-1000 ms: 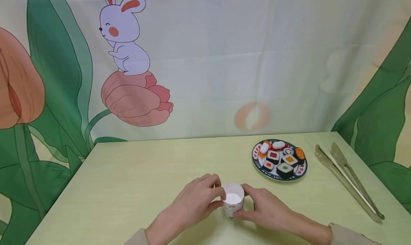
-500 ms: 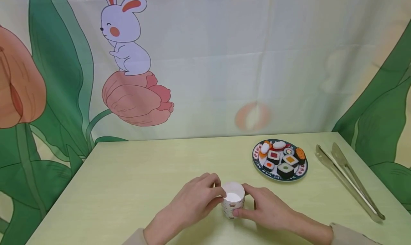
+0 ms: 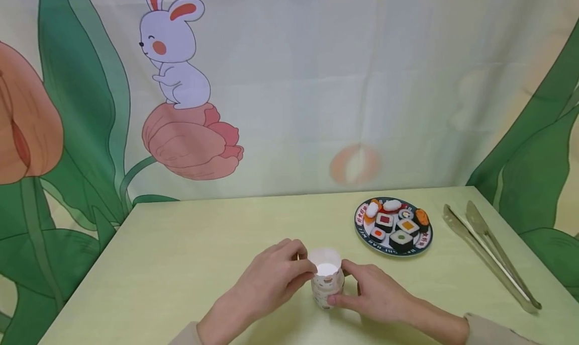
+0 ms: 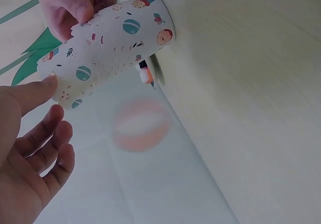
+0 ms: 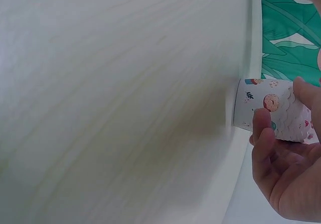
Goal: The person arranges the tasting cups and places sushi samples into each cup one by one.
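Nested paper baking cups, white with small printed treats and scalloped rims, stand upright on the table. The upper cup [image 3: 327,280] sits partly drawn up out of the lower cup [image 3: 320,298]. With thumb and fingertips, my left hand [image 3: 276,272] pinches the upper cup's rim from the left. My right hand [image 3: 377,292] grips the lower cup from the right, thumb in front and fingers behind. In the left wrist view the wavy edge of the lower cup [image 4: 131,28] shows around the middle of the upper cup [image 4: 75,73].
A round plate [image 3: 361,217] with a dark patterned rim stands behind my right hand, bearing several toy sushi pieces [image 3: 401,240]. Metal tongs [image 3: 485,254] lie spread near the table's right edge. A printed curtain [image 3: 289,93] with a rabbit and tulips hangs behind the table.
My left hand has raised the upper cup a little, so more of its printed side shows above the lower cup. The right hand has stayed in place, still gripping the lower cup.
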{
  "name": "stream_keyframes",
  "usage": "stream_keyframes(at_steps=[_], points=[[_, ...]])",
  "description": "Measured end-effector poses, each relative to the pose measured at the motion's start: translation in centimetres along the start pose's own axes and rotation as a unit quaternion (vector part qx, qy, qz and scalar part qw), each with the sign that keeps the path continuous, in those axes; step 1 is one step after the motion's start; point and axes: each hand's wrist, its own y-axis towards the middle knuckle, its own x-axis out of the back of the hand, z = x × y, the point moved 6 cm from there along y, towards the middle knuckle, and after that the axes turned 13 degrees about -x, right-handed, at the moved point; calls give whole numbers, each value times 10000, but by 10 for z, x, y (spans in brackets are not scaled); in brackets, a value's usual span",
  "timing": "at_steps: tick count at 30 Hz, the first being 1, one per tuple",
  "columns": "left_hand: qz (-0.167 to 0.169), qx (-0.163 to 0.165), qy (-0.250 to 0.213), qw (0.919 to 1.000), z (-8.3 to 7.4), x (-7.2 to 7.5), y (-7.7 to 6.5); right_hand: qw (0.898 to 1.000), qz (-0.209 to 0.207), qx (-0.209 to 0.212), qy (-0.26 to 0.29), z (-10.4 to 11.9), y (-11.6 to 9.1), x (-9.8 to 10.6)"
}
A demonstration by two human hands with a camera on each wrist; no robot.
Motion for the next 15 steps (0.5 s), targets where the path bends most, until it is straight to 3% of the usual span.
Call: stream_keyframes(at_steps=[15], points=[[-66, 75, 52, 9999, 6, 5, -5, 9999, -6, -103, 26, -2, 0, 0]])
